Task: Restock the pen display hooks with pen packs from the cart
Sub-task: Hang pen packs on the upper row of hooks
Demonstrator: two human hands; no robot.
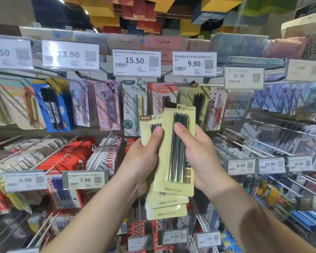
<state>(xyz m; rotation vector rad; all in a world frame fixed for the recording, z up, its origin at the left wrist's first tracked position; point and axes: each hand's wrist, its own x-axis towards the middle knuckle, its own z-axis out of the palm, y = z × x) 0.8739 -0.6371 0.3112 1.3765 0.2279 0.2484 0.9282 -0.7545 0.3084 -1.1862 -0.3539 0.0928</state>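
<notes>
Pinching fanned beige pen packs point(173, 190) — black pens inside — both hands point(171, 157) grip.

left grip point(140, 157): bare, no glove, ring | right grip point(199, 154): bare | forearms: sleeveless

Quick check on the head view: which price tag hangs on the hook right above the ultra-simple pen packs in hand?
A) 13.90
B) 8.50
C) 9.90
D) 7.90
C: the 9.90 price tag sits on the hook directly above the front ultra-simple pen pack, which the right hand pinches while the left hand grips the packs behind it.
</notes>
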